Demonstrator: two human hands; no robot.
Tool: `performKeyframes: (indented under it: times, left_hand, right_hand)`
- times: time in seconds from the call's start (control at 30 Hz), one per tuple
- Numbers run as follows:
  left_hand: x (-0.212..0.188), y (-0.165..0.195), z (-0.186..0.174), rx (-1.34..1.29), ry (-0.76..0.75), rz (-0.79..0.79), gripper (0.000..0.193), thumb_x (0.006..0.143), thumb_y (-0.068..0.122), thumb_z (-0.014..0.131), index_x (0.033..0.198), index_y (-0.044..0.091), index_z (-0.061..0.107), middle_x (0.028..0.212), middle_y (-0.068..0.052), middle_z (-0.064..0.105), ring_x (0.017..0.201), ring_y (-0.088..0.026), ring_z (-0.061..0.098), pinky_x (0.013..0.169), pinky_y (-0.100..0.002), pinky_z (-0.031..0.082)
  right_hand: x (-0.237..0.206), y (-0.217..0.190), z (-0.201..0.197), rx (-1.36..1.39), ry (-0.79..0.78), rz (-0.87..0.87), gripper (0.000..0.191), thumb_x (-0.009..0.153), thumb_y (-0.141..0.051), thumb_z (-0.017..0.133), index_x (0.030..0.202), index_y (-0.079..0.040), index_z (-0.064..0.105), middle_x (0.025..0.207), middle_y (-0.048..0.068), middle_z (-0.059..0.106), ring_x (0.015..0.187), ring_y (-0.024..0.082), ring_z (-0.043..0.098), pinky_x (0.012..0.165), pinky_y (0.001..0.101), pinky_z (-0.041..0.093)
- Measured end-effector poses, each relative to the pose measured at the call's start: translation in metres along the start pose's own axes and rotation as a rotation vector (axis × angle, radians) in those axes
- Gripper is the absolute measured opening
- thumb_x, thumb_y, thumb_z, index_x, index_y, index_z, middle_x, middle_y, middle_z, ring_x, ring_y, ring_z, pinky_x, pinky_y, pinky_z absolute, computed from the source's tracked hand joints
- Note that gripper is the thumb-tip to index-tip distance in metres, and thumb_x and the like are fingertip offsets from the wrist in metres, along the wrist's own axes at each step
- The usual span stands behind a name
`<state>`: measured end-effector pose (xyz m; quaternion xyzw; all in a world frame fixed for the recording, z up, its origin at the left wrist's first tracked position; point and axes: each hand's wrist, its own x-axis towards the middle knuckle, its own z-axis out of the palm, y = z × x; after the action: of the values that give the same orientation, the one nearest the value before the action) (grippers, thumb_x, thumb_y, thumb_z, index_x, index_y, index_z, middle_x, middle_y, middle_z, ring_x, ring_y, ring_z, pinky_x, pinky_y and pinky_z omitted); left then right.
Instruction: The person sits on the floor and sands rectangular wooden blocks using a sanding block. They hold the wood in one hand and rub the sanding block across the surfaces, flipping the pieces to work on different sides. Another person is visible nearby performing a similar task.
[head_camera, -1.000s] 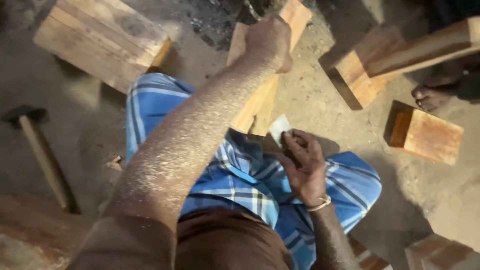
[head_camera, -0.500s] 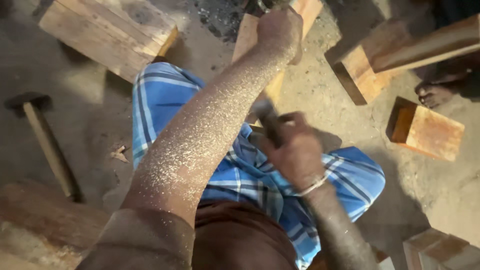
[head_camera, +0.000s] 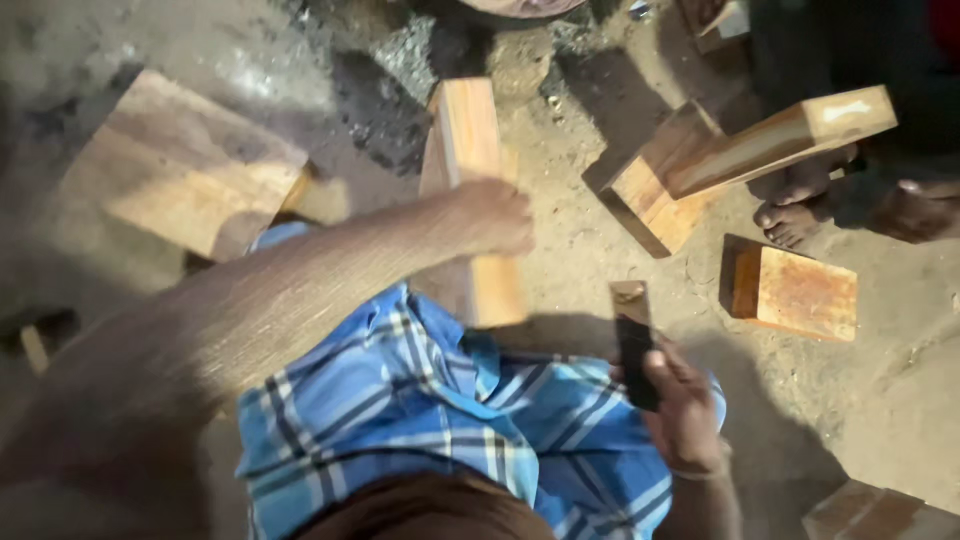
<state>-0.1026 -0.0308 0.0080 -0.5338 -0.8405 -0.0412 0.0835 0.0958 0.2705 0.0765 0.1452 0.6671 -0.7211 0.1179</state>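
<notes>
Far left, partly cut off and blurred: a hammer handle (head_camera: 35, 345) on the dirt floor (head_camera: 900, 400). Upper left, a wide flat wooden slab (head_camera: 175, 165) lying on the ground. The person's left arm runs diagonally across frame, heavily motion-blurred; left hand (head_camera: 495, 215) sits on the long wooden plank (head_camera: 470, 190), fingers wrapped over its edge, gripping or pressing it down — exact grip unclear from blur. The plank runs away from the person, its near end over the lap on the blue checked cloth (head_camera: 440, 420), its far end toward a dark debris patch. Right of the plank, right hand (head_camera: 680, 400) closed around the dark handle of a chisel (head_camera: 633, 335), blade end pointing up and away, held above the lap, just beside the plank but not touching it. A thin bangle on the right wrist. Further right, two joined wooden beams (head_camera: 740, 155) leaning across each other, a small orange-brown wooden block (head_camera: 795, 293) lying apart on the ground below them. Another person's bare feet (head_camera: 790, 215) beside the beams, upper right. Bottom right corner, edge of another wood piece (head_camera: 880, 512).
</notes>
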Motion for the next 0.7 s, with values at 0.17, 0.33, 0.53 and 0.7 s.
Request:
performKeyframes:
  times: [0.17,0.33,0.53,0.7]
  left_hand:
    - [-0.063,0.025,-0.022,0.079,0.322,-0.099,0.047,0.078,0.013,0.067,0.125,0.014,0.065,0.135,-0.005,0.066,0.130,-0.027,0.057,0.115,-0.042,0.039]
    - [-0.091,0.058,-0.016,-0.295,0.437,-0.594,0.062,0.081,-0.004,0.060,0.141,0.005,0.052,0.146,-0.016,0.055,0.135,-0.040,0.054,0.110,-0.050,0.044]
    - [-0.103,0.059,0.018,-0.493,0.528,-0.587,0.078,0.077,-0.010,0.054,0.152,0.005,0.041,0.154,-0.018,0.051,0.133,-0.044,0.055,0.106,-0.051,0.049]
    - [-0.106,0.053,0.024,-0.578,0.504,-0.613,0.085,0.076,-0.011,0.058,0.156,0.007,0.037,0.155,-0.018,0.049,0.128,-0.042,0.057,0.103,-0.049,0.049]
  right_hand:
    - [0.074,0.034,0.049,0.101,-0.034,-0.024,0.047,0.094,0.004,0.056,0.141,0.006,0.058,0.114,0.015,0.071,0.099,0.024,0.070,0.091,0.0377,0.058]
    - [0.176,0.025,0.104,-0.391,-0.124,-0.459,0.049,0.088,0.003,0.071,0.137,0.000,0.064,0.125,0.012,0.070,0.110,0.021,0.068,0.100,0.0303,0.054]
    - [0.265,-0.007,0.144,-0.839,0.026,-0.874,0.042,0.087,-0.002,0.071,0.129,-0.005,0.072,0.137,0.016,0.067,0.123,0.034,0.065,0.107,0.0390,0.051]
    - [0.279,-0.041,0.158,-1.140,0.053,-0.976,0.028,0.083,-0.009,0.073,0.111,-0.011,0.080,0.124,0.005,0.074,0.105,0.034,0.062,0.093,0.0436,0.053]
